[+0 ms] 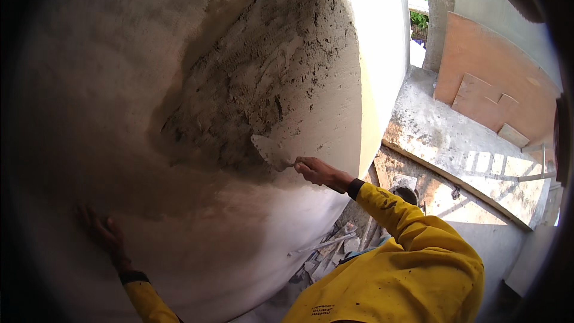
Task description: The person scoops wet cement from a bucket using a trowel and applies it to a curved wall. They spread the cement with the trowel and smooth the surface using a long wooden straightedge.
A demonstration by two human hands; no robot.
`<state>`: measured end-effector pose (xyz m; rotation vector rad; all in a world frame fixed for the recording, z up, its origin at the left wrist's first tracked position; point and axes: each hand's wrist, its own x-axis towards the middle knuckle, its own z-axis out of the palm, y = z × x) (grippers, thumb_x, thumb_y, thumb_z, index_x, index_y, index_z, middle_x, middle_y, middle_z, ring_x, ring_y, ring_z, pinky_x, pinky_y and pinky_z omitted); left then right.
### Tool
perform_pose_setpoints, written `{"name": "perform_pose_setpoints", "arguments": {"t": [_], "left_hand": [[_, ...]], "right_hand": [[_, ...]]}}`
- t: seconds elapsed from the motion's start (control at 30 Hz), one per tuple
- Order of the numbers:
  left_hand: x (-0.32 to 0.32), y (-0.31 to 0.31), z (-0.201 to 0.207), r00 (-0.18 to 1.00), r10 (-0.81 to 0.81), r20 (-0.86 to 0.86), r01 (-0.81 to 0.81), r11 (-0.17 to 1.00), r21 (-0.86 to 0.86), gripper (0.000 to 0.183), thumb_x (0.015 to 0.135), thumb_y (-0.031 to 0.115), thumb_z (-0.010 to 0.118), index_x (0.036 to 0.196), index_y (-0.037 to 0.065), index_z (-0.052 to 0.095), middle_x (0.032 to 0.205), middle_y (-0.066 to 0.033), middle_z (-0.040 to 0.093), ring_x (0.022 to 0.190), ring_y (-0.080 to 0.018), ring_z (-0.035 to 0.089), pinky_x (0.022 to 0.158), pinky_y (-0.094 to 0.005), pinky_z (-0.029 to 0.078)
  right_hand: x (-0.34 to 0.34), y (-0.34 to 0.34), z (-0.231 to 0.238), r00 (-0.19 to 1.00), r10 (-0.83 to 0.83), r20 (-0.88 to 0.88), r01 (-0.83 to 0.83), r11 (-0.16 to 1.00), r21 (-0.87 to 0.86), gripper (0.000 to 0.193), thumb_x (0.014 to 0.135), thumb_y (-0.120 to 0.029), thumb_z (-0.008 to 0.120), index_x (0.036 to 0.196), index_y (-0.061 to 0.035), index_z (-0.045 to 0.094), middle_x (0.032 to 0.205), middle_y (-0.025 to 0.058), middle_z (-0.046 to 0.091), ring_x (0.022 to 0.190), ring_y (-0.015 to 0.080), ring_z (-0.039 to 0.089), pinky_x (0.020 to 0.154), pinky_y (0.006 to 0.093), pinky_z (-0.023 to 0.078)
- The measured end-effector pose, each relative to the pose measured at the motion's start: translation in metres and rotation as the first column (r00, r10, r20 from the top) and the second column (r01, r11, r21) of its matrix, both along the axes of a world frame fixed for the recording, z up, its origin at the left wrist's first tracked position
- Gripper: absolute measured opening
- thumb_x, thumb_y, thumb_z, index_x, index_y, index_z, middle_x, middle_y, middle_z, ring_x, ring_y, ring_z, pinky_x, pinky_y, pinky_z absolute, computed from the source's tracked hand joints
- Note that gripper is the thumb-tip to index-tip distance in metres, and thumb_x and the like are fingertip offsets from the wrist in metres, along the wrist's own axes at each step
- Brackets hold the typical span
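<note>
I see a loose yellow long-sleeved top (391, 284) at five o'clock, small upside-down black lettering (323, 309) near six, right sleeve (412, 221) at four, darkly smudged, black right cuff (355, 188), bare right hand (320, 173), yellow left sleeve (147, 300) at seven, black left cuff (134, 276), bare left hand (104, 234).

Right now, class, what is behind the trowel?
Behind the trowel is the wall; rough, dark plaster shows to the trowel's left. The patch directly behind the trowel is hidden.

Grey floor (493, 245), scattered scraps (327, 257), apparently a bucket (406, 195)
</note>
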<state>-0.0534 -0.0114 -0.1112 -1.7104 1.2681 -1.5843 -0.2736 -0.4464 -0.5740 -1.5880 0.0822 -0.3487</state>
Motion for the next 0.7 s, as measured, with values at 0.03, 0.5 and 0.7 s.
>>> {"name": "perform_pose_setpoints", "arguments": {"t": [0.03,0.5,0.7], "left_hand": [[0.003,-0.001,0.001,1.000,-0.020,0.001,0.020,1.000,0.005,0.054,0.111,0.039,0.035,0.154,0.008,0.040,0.160,-0.0208,0.040,0.150,-0.0435,0.035,0.123,-0.0583,0.027],[0.014,0.030,-0.016,0.997,-0.013,-0.079,0.007,0.998,-0.070,0.056,0.111,0.042,0.037,0.155,0.008,0.041,0.160,-0.0201,0.040,0.149,-0.0436,0.037,0.123,-0.0569,0.029],[-0.010,-0.019,-0.010,0.993,0.117,0.001,-0.116,0.980,-0.164,0.056,0.110,0.038,0.045,0.152,0.002,0.043,0.160,-0.0215,0.040,0.145,-0.0432,0.040,0.120,-0.0548,0.033]], "right_hand": [[-0.014,-0.001,-0.030,0.994,-0.073,0.087,0.095,0.955,-0.283,0.045,0.107,-0.049,0.049,0.102,-0.0050,0.055,0.071,0.0121,0.057,0.059,0.0287,0.060,0.057,0.0424,0.051],[-0.548,0.058,-0.453,0.472,-0.518,-0.713,-0.153,0.748,-0.645,0.053,0.104,-0.035,0.037,0.145,-0.0082,0.058,0.149,0.0229,0.055,0.139,0.0380,0.051,0.119,0.0445,0.039],[-0.523,0.080,-0.292,-0.127,-0.066,-0.990,-0.154,0.987,-0.046,0.059,0.105,-0.045,0.034,0.136,-0.0027,0.063,0.141,0.0290,0.057,0.133,0.0439,0.055,0.114,0.0511,0.043]]}}
